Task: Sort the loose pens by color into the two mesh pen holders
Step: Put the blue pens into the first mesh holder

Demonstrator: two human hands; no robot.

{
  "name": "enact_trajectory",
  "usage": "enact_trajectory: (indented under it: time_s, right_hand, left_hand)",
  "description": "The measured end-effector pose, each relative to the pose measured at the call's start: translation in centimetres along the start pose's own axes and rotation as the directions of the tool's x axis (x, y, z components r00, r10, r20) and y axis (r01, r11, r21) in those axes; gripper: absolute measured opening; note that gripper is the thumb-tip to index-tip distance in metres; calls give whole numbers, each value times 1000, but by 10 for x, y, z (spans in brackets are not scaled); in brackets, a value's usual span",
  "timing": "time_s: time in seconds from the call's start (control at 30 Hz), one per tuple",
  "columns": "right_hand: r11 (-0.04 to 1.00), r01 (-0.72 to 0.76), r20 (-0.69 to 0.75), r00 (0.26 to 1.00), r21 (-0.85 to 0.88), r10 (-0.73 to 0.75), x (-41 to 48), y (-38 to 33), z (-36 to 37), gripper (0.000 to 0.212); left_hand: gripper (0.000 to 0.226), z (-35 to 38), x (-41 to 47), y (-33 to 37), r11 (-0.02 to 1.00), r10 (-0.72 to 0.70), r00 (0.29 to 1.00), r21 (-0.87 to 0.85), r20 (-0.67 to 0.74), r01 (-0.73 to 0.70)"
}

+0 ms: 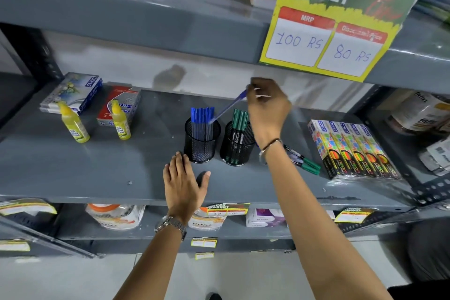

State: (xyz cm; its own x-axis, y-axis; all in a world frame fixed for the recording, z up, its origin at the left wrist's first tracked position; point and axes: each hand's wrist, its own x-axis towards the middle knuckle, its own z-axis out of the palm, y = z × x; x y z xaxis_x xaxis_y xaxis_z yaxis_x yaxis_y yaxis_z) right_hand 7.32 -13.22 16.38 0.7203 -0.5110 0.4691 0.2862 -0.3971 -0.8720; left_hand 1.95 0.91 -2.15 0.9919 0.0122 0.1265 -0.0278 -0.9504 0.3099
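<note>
A grey painted metal shelf [97, 168], smooth with a dull sheen, is seen across the middle of the frame. Two pen holders [202, 140] of black wire mesh, matt and see-through, are found at the centre. Smooth plastic is shown by the blue pens [202, 114] and green pens [239, 119]. At left, two glue bottles [74, 124] of glossy yellow plastic are seen. At right, cardboard boxes [353, 148] are wrapped in shiny film. A glossy paper price sign [336, 19] is hung at upper right.
</note>
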Motion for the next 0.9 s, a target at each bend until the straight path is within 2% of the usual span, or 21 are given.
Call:
enact_trajectory:
  time_s: [0.13, 0.23, 0.33, 0.47, 0.6, 0.77, 0.83, 0.9]
  right_hand:
    - [968, 51, 297, 955, -246, 25, -20, 19, 22, 11]
    - [942, 56, 382, 921, -332, 79, -29, 31, 33, 12]
    - [942, 34, 367, 925, -333, 96, -31, 38, 40, 13]
    - [894, 58, 352, 929, -443, 114, -30, 43, 46, 15]
    - [880, 41, 332, 933, -473, 135, -29, 51, 48, 20]
    - [859, 148, 401, 913, -490, 71, -26, 57, 34, 26]
    - [851, 181, 351, 936, -494, 4, -24, 58, 20, 28]
    - [851, 170, 201, 976, -497, -77, -23, 67, 0, 23]
  left_hand:
    - [81, 0, 0, 0, 1000, -8, 1000, -5, 1, 8]
    - [81, 0, 0, 0, 1000, -12, 1000, 0, 0, 12]
    - [81, 1, 0, 1, 1000, -15, 1000, -3, 4, 15]
    - [79, 3, -2, 2, 1000, -25, 1000, -19, 1, 25]
    - [80, 6, -2, 1, 1000, -31, 999, 2, 7, 31]
    - [80, 11, -1, 0, 1000, -18, 1000, 22, -9, 18]
    - [79, 11, -1, -2, 1000, -12, 999, 22, -34, 12]
    - [80, 11, -1, -3, 1000, -8, 999, 27, -43, 9]
